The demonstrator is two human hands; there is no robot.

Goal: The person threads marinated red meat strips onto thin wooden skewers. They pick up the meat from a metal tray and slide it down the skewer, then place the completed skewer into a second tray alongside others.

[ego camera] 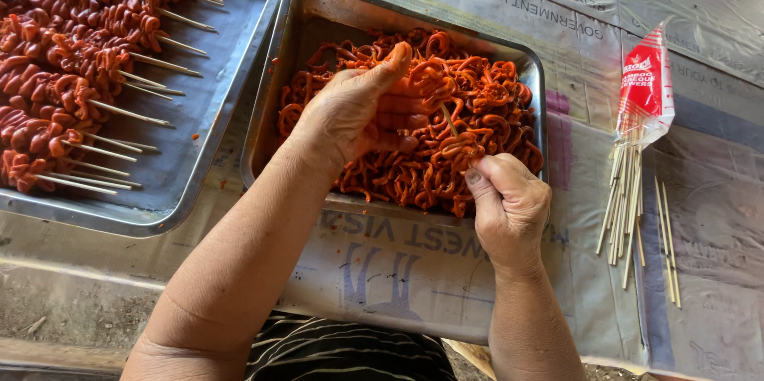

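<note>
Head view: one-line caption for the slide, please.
Left hand bunches red-orange marinated meat strips over a steel tray as right hand grips a thin bamboo skewer.

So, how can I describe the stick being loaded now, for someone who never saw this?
Find the middle steel tray of loose red-orange meat coils. Above it, the right hand pinches one bamboo skewer. Unlike the bare sticks by the packet, it carries meat, pressed on by the left hand.

Both forearms bare, no sleeves, rings or watch; left hand point(358, 114), right hand point(509, 206). Dark striped garment point(342, 349) at 6 o'clock.
</note>
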